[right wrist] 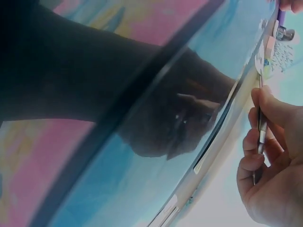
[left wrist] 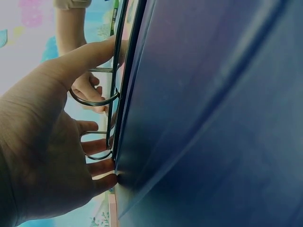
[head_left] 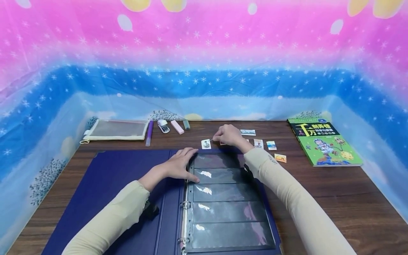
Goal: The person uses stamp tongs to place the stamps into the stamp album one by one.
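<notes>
A dark blue ring binder (head_left: pixel 127 191) lies open, with a black stock page (head_left: pixel 227 212) of clear pocket strips on its rings. My left hand (head_left: pixel 178 164) rests, fingers spread, across the ring side near the page's top, its thumb on the page edge. In the left wrist view the fingers of that hand (left wrist: pixel 52 151) reach past the metal rings (left wrist: pixel 97 100). Beyond the binder's top edge, my right hand (head_left: pixel 230 136) grips metal tweezers (right wrist: pixel 262 130). Their tips meet a small white-bordered stamp (head_left: pixel 206 143), just left of the hand.
Several more stamps (head_left: pixel 271 145) lie right of my right hand. A mesh zip pouch (head_left: pixel 118 129), purple pen (head_left: pixel 149 133), small silver-and-white object (head_left: pixel 163 126), pink block (head_left: pixel 177 127) and grey-green block (head_left: pixel 186 124) are at the back left. A green book (head_left: pixel 331 148) lies right.
</notes>
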Motion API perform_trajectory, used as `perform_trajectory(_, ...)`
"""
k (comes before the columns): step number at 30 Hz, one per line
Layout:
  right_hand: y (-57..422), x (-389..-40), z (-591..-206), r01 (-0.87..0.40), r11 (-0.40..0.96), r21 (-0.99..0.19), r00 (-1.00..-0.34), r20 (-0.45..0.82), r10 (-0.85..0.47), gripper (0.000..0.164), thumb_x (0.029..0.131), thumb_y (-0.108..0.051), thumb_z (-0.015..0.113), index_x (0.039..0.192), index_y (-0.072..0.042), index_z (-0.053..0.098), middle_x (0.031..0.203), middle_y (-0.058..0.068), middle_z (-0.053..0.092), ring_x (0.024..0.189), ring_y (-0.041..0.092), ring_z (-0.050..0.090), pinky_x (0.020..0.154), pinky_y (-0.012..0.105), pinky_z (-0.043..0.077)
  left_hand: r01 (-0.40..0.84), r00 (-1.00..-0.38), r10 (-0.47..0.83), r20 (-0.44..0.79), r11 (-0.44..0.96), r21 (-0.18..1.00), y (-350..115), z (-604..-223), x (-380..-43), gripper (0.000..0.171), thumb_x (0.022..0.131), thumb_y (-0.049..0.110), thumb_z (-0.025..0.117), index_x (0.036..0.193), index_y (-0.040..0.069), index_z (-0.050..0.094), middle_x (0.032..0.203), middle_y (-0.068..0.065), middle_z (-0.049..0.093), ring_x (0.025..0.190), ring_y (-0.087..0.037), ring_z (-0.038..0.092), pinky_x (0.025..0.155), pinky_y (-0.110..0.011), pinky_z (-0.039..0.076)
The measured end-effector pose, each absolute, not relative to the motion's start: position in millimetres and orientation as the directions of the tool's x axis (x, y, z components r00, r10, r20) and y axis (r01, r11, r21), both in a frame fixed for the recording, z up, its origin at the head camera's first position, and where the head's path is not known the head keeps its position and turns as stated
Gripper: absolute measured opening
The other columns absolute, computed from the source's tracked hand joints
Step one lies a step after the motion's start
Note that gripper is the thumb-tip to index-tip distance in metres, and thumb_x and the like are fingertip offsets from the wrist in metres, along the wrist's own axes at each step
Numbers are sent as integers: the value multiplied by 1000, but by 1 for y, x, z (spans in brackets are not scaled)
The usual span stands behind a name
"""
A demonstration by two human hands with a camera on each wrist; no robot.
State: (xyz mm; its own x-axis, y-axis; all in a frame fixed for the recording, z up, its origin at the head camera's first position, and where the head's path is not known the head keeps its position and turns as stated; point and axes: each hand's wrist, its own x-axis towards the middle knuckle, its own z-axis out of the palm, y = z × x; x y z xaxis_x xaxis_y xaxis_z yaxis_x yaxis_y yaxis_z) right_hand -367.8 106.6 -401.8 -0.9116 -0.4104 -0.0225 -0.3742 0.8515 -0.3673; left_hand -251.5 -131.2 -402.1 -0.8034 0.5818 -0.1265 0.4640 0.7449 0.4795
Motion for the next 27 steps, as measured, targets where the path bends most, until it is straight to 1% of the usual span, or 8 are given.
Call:
perform_trajectory(2, 109, -366, -400, -364, 839, -404, -918, 0, -398, 20, 89, -34, 61, 94, -21, 76, 100, -1, 68, 73, 16, 60, 57, 24, 39, 463, -803, 582, -130, 745, 479, -130, -402, -251, 106, 69, 52, 74, 148, 9, 18, 151, -15, 23, 139, -37, 24, 110, -54, 25)
perform_trajectory(6, 113, -361, -395, -344, 813, -469, -931, 56, -362, 21, 89, -33, 61, 96, -20, 75, 99, -1, 68, 73, 17, 59, 56, 25, 36, 465, -796, 588, -144, 746, 476, -128, -399, -251, 106, 70, 51, 74, 148, 8, 17, 152, -16, 21, 139, -38, 22, 110, -54, 25)
perform_trajectory(11, 118, -354, -394, -351, 791, -501, -935, 136, -329, 22, 89, -35, 60, 99, -21, 74, 97, -2, 67, 72, 15, 57, 57, 26, 36, 472, -777, 599, -193, 758, 450, -124, -391, -251, 104, 72, 50, 73, 148, 4, 18, 152, -19, 18, 140, -41, 19, 110, -56, 23)
perform_trajectory(16, 121, -344, -389, -364, 769, -525, -931, 198, -305, 23, 89, -35, 60, 98, -20, 74, 93, -2, 66, 69, 15, 54, 59, 27, 36, 511, -763, 612, -207, 768, 386, -114, -382, -255, 95, 76, 51, 69, 145, 0, 26, 153, -20, 19, 141, -41, 17, 112, -56, 20)
perform_trajectory(19, 123, -338, -384, -365, 757, -542, -931, 205, -302, 24, 89, -36, 60, 98, -20, 74, 93, -2, 65, 69, 15, 52, 60, 28, 37, 530, -773, 615, -156, 761, 374, -106, -380, -258, 84, 80, 46, 68, 139, -3, 35, 149, -21, 28, 136, -40, 26, 110, -52, 27)
perform_trajectory(23, 125, -330, -379, -367, 729, -577, -930, 220, -295, 23, 89, -35, 60, 97, -18, 74, 93, -1, 63, 70, 16, 51, 61, 30, 38, 545, -786, 610, -100, 761, 352, -95, -383, -261, 72, 81, 42, 68, 131, -5, 46, 130, -19, 43, 116, -33, 40, 97, -45, 39)
perform_trajectory(25, 126, -326, -378, -375, 716, -589, -927, 234, -293, 23, 89, -34, 60, 96, -17, 74, 92, 0, 63, 70, 16, 51, 62, 30, 38, 550, -792, 605, -82, 765, 335, -91, -388, -263, 68, 81, 43, 68, 127, -4, 50, 122, -17, 46, 108, -30, 43, 93, -43, 40)
perform_trajectory(27, 126, -324, -377, -385, 705, -595, -923, 247, -296, 23, 89, -33, 61, 96, -16, 74, 91, 1, 63, 70, 16, 51, 62, 30, 38, 547, -802, 594, -62, 772, 324, -88, -392, -264, 63, 81, 43, 68, 123, -3, 53, 117, -16, 49, 105, -29, 44, 91, -43, 39)
